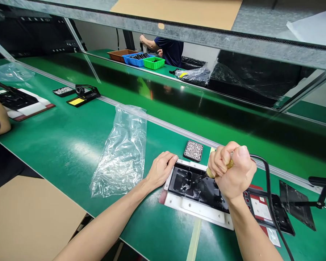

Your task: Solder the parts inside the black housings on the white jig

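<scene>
Two hands are on the job: the right hand (233, 170) is clenched round a yellow-handled screwdriver (228, 166) with a black cable, its tip down in the black plastic housing (198, 185), which sits in a white frame (195, 208) on the green bench (70, 145) at near right. The left hand (161, 168) lies open, fingers pressing the frame's left edge. It looks like mid-fastening; judging by that, the next move calls for a fresh screw from the little tray (193, 150) just beyond.

My right hand (235, 170) grips a yellow-handled screwdriver (220, 169) upright over the black plastic housing (198, 186), which lies flat in its white fixture (198, 210) near the bench's front edge.
</scene>
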`<state>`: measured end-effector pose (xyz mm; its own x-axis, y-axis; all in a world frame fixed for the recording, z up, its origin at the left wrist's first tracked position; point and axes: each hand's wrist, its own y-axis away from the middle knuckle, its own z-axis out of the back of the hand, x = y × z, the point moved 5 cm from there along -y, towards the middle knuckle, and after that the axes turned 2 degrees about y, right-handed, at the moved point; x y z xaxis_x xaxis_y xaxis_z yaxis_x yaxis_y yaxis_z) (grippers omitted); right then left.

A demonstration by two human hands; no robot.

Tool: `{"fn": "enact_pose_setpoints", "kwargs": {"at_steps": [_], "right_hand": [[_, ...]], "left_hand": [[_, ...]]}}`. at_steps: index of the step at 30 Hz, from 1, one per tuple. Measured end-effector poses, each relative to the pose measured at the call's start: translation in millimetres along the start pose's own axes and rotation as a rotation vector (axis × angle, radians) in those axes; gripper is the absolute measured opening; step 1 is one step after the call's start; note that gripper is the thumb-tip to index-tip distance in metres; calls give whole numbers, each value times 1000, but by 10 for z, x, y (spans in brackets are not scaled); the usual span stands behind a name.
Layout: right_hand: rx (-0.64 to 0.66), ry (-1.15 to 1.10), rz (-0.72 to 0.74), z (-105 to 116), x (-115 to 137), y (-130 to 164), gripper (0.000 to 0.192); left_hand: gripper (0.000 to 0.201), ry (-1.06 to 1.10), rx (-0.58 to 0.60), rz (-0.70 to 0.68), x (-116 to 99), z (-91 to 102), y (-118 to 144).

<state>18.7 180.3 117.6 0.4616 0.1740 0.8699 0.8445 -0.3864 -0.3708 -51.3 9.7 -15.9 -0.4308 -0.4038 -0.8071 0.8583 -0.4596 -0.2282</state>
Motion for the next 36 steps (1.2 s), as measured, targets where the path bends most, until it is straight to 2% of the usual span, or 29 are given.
{"fn": "enact_pose_setpoints", "kwargs": {"at_steps": [36], "right_hand": [[-4, 1, -27, -8, 6, 2, 57]], "left_hand": [[39, -12, -2, 13, -3, 0, -2]]}}
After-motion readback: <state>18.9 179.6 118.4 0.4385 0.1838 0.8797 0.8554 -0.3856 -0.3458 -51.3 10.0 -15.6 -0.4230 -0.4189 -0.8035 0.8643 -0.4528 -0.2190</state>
